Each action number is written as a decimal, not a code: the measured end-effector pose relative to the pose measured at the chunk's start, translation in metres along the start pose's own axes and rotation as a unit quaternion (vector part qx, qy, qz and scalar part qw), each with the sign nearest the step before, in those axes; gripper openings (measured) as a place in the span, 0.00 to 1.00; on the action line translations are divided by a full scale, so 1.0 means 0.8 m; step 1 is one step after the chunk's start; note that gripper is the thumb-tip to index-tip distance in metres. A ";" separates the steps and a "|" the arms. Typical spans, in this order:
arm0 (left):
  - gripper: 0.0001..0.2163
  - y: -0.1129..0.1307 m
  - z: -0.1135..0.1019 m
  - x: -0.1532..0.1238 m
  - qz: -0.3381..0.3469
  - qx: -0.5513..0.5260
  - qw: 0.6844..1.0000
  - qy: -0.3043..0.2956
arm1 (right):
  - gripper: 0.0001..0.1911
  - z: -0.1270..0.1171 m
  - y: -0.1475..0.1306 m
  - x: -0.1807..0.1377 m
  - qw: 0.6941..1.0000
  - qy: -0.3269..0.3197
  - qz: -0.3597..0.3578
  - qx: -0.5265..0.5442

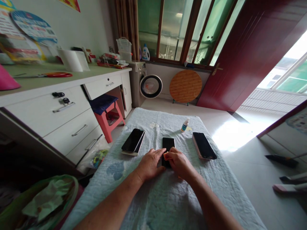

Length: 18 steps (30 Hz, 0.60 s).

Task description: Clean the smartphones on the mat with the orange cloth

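A black smartphone (169,143) lies flat on the quilted cloth in front of me, partly covered by both hands. My left hand (150,163) is at its left side, fingers and thumb stretched to its edges, steadying it. In my right hand (180,163) an orange cloth (166,156) is bunched up and pressed against the screen. A small spray bottle (184,125) stands upright beyond the phone, to the right. Stacked phones (133,140) lie at the left, the top one dark-screened. More stacked phones (204,145) lie at the right.
The pale quilted cloth (158,123) covers the table. Left of it are a red stool (107,123), a white desk (69,118) and a waste bin (72,191). A washing machine (137,86) with its door open and a round wooden tabletop (185,84) stand at the back.
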<state>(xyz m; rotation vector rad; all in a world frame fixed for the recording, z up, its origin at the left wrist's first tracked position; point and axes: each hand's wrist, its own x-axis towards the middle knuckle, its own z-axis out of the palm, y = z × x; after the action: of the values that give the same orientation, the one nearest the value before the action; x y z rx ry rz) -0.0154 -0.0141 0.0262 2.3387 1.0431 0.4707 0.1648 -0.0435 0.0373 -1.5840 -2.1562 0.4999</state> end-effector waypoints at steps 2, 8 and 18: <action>0.33 0.001 0.000 0.001 0.001 -0.003 1.000 0.000 | 0.11 0.002 -0.005 -0.002 1.000 -0.007 -0.012 0.002; 0.32 -0.002 0.002 0.001 -0.004 0.006 1.000 -0.001 | 0.11 -0.014 -0.006 -0.007 0.998 -0.062 -0.013 0.022; 0.33 -0.003 0.003 0.000 -0.001 0.009 1.000 0.003 | 0.11 -0.038 0.016 -0.013 0.995 -0.091 0.003 0.026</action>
<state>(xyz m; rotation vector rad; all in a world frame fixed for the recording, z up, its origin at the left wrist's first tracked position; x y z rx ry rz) -0.0160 -0.0134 0.0230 2.3535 1.0568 0.4682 0.1941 -0.0483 0.0555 -1.5724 -2.2511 0.7220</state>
